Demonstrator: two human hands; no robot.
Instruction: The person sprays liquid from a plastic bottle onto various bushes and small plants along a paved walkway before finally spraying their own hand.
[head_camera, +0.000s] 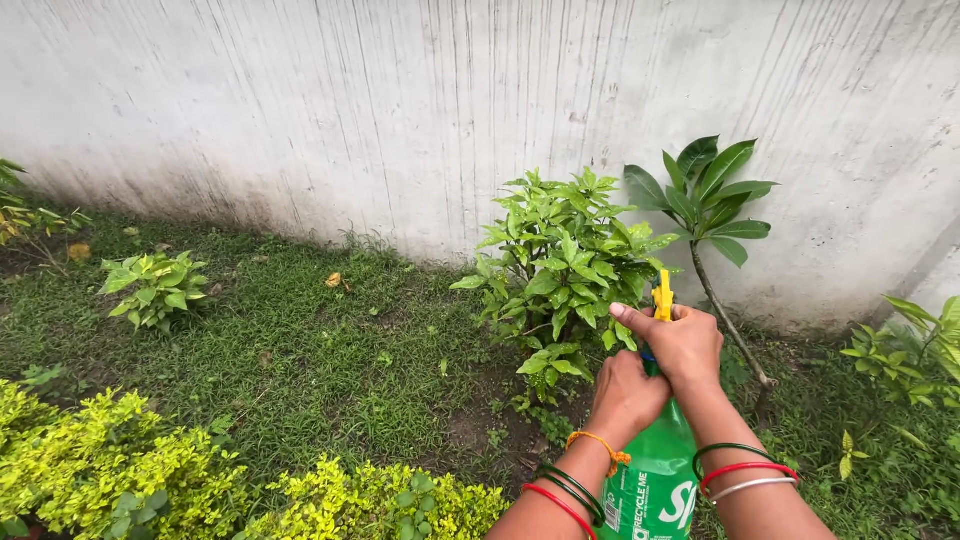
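Both hands on a green plastic bottle (655, 490) w/ a yellow spray head (662, 297), held upright low in frame, right in front of the leafy green shrub (560, 265). Left hand (625, 397) is wrapped shut around the bottle neck, steadying it. Right hand (680, 343) sits on top of the spray head, fingers curled closed over the trigger/nozzle area, thumb stretched out toward the shrub; can't tell if the trigger is actually squeezed. Nozzle looks aimed at the shrub's foliage, just beside the nearest leaves. Progress, judging from this frame only: bottle is picked up, gripped and lined up on the plant, so setup is done. No mist or droplets visible and the leaves don't read as wet, so spraying itself looks not started or barely started, though res is too low to be sure. Bottle fill level is hidden by hands and frame edge. Prob left: this shrub, then maybe the taller broad-leaf sapling (710, 195) just behind it by the grey wall (400, 110), the small plant (155, 285) well apart on the left, and the yellow-green hedge (150, 475) along the near edge. Grass (330, 360) in between
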